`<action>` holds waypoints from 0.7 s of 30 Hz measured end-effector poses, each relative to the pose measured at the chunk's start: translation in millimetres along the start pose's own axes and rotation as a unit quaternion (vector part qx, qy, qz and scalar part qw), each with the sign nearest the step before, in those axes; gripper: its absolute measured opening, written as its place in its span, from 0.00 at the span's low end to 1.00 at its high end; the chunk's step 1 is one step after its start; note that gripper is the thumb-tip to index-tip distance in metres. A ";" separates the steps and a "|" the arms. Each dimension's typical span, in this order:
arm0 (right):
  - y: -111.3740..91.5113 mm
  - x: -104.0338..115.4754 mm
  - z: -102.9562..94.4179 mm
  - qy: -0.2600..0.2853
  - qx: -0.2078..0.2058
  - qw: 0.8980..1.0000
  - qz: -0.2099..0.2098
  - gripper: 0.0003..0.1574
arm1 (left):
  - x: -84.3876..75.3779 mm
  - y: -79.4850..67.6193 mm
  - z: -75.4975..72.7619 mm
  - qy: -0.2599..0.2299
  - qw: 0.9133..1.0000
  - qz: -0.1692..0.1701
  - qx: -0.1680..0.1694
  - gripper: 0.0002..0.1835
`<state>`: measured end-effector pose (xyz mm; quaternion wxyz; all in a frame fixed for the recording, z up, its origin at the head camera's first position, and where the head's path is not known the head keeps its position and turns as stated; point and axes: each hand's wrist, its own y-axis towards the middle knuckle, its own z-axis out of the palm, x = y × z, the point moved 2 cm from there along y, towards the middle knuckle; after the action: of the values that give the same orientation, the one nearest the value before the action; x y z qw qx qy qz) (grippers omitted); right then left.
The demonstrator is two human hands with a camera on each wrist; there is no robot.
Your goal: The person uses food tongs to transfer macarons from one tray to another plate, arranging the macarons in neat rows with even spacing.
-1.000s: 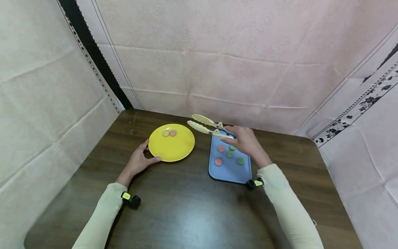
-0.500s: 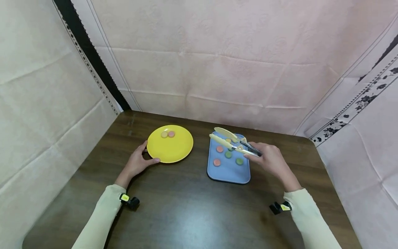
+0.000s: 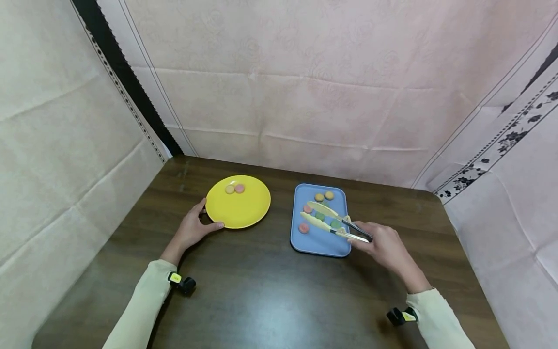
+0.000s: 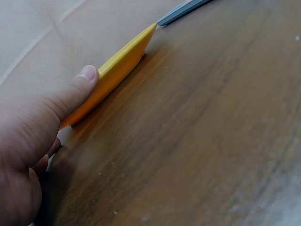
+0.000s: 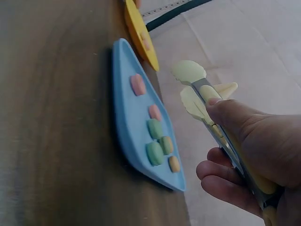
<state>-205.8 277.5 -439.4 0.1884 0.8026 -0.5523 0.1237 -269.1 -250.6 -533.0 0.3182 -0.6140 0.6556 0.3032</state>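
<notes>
My left hand (image 3: 193, 229) holds the left edge of a round yellow plate (image 3: 239, 213), its thumb against the rim in the left wrist view. A yellow and a pink macaron (image 3: 240, 188) lie near the plate's far side. My right hand (image 3: 383, 245) grips a pair of tongs (image 3: 344, 228) with cream scalloped tips. The tips stand apart over the blue tray (image 3: 320, 245), with nothing held between them. On that tray lie two pink macarons (image 5: 138, 84), several green macarons (image 5: 154, 153) and two yellow macarons (image 3: 329, 195); in the head view the tongs partly cover some.
A brown wooden table (image 3: 261, 291) carries the plate and, to its right, the tray, with a strip of bare wood between them. Pale cloth (image 3: 279, 87) hangs behind the table's far edge and at both sides.
My right hand has brought the tongs from between plate and tray, rightward and then toward me, over the tray's macarons. The left hand stays at the plate.
</notes>
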 end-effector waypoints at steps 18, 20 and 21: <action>-15.8 -10.2 19.6 0.007 0.031 0.999 -0.030 0.33 | 1.8 0.9 0.8 0.004 1.000 0.003 -0.003 0.68; -16.1 -10.6 21.1 0.004 0.031 0.999 -0.033 0.33 | 2.6 1.9 1.5 0.006 1.000 0.004 -0.004 0.68; -16.4 -11.0 21.9 0.003 0.031 0.999 -0.033 0.33 | 2.8 2.3 1.8 0.006 1.000 0.004 -0.004 0.68</action>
<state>-194.7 282.4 -466.3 0.1685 0.8257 -0.5207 0.1367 -271.4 -250.7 -536.3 0.3109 -0.6145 0.6584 0.3037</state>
